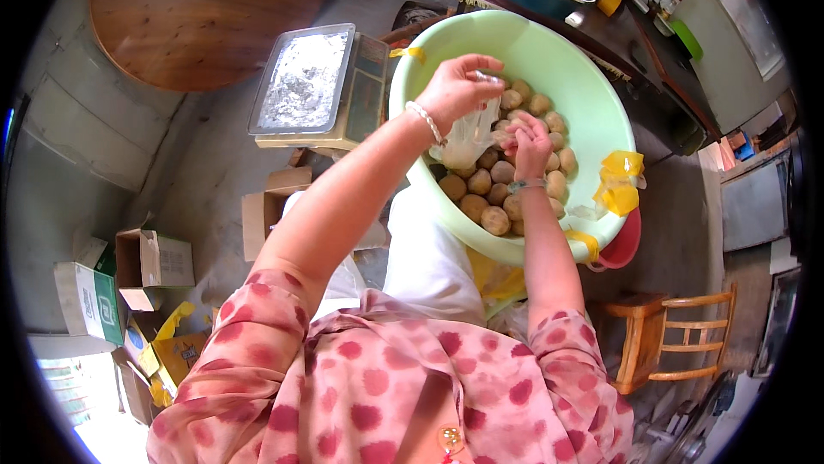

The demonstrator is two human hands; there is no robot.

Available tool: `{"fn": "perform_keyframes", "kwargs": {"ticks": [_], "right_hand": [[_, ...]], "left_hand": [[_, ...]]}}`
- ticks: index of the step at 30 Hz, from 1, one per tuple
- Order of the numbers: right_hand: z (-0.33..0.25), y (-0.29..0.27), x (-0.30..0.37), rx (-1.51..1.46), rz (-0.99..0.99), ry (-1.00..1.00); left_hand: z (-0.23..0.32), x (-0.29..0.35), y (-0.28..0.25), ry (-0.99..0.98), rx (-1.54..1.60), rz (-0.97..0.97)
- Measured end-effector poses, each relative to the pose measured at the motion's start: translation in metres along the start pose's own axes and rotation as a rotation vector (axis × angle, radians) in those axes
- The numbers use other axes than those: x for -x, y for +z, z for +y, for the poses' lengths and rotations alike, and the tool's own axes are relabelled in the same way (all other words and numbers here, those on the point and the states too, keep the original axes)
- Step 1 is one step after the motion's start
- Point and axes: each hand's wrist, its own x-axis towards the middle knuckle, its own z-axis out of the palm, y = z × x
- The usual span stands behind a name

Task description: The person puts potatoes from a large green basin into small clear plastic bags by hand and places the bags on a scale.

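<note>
A big pale green plastic tub (601,108) stands in front of me with many round, tan-brown balls (495,220) in its bottom; their exact kind I cannot make out. Over its left side, my left hand (463,86) is closed, fingertips pinched on the upper part of a clear plastic bag (468,142). The bag hangs down inside the tub, against the balls. Lower and to the right, my right hand (530,145) is held over the balls beside the bag, its fingers curled together. Whatever lies between them is hidden.
A scale (365,90) with a metal-topped tray stands left of the tub. Yellow plastic (620,182) hangs on the tub's right rim, near a red basin (622,241). A wooden chair (657,335) stands right. Cardboard boxes (154,271) lie left; a dark table (618,30) is behind.
</note>
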Motion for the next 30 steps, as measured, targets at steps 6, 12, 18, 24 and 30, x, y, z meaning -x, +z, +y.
{"fn": "perform_keyframes", "kwargs": {"ticks": [6,12,18,24,30], "right_hand": [[0.000,-0.002,0.000,0.027,-0.014,0.012],[0.003,-0.003,-0.002,0.030,-0.031,0.019],[0.003,-0.001,-0.002,0.025,-0.079,0.042],[-0.003,0.003,0.002,0.070,-0.064,0.084],[-0.002,0.003,0.003,0.095,-0.095,0.097]], "left_hand": [[0.074,0.003,-0.035,0.202,0.052,0.033],[0.141,0.002,-0.104,0.348,0.020,0.006],[0.128,-0.018,-0.186,0.290,-0.123,0.263],[0.083,-0.033,-0.234,0.105,-0.102,0.476],[0.036,-0.034,-0.269,0.083,-0.096,0.512]]}}
